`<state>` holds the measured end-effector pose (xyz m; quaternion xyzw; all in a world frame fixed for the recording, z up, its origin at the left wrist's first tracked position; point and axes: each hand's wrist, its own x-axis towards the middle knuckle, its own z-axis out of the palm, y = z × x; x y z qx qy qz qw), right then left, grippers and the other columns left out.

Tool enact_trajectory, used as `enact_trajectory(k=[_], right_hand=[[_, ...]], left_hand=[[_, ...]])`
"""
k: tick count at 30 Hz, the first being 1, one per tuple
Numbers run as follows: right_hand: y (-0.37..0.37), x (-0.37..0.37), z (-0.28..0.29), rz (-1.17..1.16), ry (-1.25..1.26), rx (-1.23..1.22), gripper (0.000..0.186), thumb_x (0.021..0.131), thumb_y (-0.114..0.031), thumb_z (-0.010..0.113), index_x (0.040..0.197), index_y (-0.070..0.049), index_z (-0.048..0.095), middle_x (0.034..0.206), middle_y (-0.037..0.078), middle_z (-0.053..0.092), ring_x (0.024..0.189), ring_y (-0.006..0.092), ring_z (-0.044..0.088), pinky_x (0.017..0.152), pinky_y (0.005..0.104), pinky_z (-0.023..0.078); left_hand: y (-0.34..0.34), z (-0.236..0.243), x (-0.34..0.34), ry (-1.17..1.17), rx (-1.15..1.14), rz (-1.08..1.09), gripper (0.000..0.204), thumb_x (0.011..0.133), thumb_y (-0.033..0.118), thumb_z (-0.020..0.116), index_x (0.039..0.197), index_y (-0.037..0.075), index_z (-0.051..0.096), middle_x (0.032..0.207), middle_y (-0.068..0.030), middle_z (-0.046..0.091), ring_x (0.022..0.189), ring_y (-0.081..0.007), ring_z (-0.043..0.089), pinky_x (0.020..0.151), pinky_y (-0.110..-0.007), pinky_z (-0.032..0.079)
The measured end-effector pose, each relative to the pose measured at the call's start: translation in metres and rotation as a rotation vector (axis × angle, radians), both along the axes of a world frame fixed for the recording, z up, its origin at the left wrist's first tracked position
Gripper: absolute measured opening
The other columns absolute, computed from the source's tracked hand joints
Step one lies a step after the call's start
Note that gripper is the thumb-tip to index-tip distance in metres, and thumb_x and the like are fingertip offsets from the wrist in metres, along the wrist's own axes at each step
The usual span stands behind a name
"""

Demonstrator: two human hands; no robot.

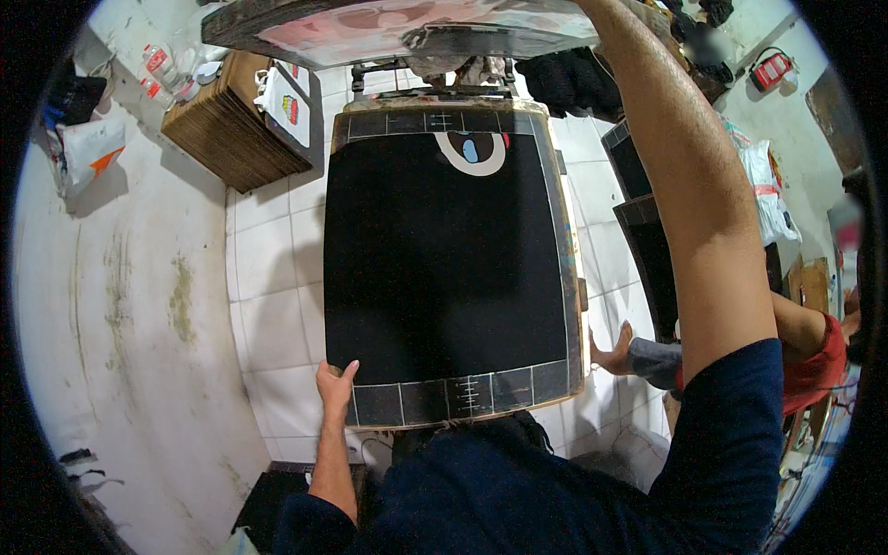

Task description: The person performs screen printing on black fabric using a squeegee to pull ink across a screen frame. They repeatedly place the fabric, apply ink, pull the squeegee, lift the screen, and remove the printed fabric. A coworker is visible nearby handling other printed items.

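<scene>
A board (416,400) with grid markings bears a flat black fabric (444,268), printed near its top with a white, brown and blue curved shape (472,155). My left hand (337,379) grips the board's lower left edge, thumb on top and fingers curled round the side. Above the board hangs a raised screen frame (231,30) with a pale pink, mottled surface. My right arm stretches up along the right to that frame's right end, where the hand is cut off by the picture's top edge.
At upper left stand stacked brown boards (217,129) with printed white material on top. A co-worker's red sleeve (814,370) and bare foot (612,356) show at right, near more black boards (629,166) and a white bag (768,190). A pale wall runs along the left.
</scene>
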<state>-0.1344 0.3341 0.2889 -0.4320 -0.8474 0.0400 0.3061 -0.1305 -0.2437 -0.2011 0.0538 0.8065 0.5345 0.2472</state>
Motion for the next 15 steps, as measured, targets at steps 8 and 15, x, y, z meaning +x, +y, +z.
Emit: enact_trajectory(k=[8,15], right_hand=[[0.026,-0.017,0.014,-0.009,0.023,0.024,0.065,0.087,-0.05,0.057,0.122,0.003,0.068,0.126,0.028,0.066,0.121,0.0406,0.063,0.102,0.0453,0.049],[0.022,-0.017,0.016,-0.029,0.009,0.016,0.064,0.086,-0.05,0.056,0.119,0.003,0.069,0.124,0.027,0.067,0.119,0.0401,0.064,0.101,0.0451,0.05]], left_hand=[[0.01,-0.011,-0.01,0.049,-0.132,0.123,0.068,0.074,0.019,0.091,0.123,-0.002,0.048,0.113,-0.0181,0.063,0.103,-0.0269,0.06,0.094,-0.037,0.048],[0.011,-0.028,-0.019,-0.023,-0.209,0.112,0.071,0.071,0.026,0.093,0.119,-0.002,0.049,0.107,-0.016,0.057,0.098,-0.0263,0.055,0.089,-0.039,0.048]])
